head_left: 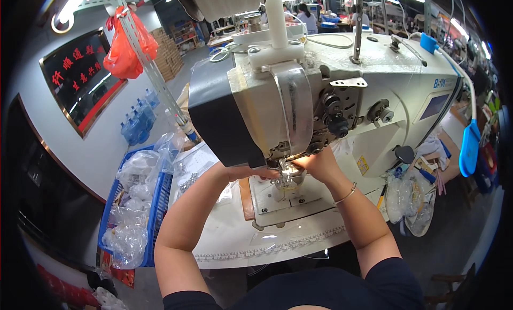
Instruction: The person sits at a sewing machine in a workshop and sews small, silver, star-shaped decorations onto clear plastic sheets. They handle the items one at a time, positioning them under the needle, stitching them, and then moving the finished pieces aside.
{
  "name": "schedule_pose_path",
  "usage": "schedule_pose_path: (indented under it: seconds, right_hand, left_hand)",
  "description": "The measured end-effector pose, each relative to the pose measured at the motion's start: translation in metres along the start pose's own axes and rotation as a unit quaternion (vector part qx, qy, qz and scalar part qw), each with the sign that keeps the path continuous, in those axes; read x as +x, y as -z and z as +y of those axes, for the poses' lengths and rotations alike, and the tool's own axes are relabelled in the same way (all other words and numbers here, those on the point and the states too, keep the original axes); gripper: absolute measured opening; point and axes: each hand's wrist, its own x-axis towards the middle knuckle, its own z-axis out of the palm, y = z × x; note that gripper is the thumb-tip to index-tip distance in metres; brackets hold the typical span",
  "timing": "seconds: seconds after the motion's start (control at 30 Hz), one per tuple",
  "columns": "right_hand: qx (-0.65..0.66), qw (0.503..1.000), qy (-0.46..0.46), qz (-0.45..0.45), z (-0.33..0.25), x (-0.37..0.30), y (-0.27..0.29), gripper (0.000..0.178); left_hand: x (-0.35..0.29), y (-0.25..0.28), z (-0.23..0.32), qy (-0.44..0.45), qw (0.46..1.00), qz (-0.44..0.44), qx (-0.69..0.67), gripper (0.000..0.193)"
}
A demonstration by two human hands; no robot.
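Note:
A large cream sewing machine [331, 96] with a black end cover [216, 115] stands in front of me. Both my hands reach in under its head, one on either side of the lit presser foot [288, 176]. My left hand [251, 172] comes in from the left, its fingers bent in close to the foot and partly hidden by the cover. My right hand [319, 163] curls in from the right, with most of its fingers behind the machine parts. What they pinch is too small and hidden to make out. Below lies the metal sewing plate [288, 206], beside a brown strip [246, 199].
A blue basket [166, 192] of clear plastic bags stands left of the white table [230, 248]. Small metal pieces [188, 181] lie on the table. At right are more plastic bags [409, 198] and a hanging blue-handled tool [470, 147]. People sit in the background.

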Motion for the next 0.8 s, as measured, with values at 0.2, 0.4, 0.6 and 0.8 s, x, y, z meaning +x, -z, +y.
schedule_pose_path:
  seconds: [0.2,0.4,0.6,0.8]
  right_hand:
    - [0.011,0.999,-0.02,-0.027,0.003,-0.001,0.004,0.037]
    - [-0.009,0.998,-0.048,-0.049,0.004,0.001,0.001,0.036]
    - [0.043,0.992,-0.107,-0.045,-0.009,-0.003,0.007,0.03]
    - [0.027,0.996,-0.075,-0.028,0.001,-0.003,0.004,0.029]
  left_hand:
    - [0.0,-0.001,-0.002,-0.092,0.962,0.058,0.25,0.075]
    - [0.004,0.005,-0.003,-0.062,0.97,0.008,0.235,0.086]
    - [0.0,0.001,0.007,-0.085,0.966,0.044,0.242,0.076]
    - [-0.001,-0.001,0.025,0.052,0.983,-0.005,0.178,0.076]
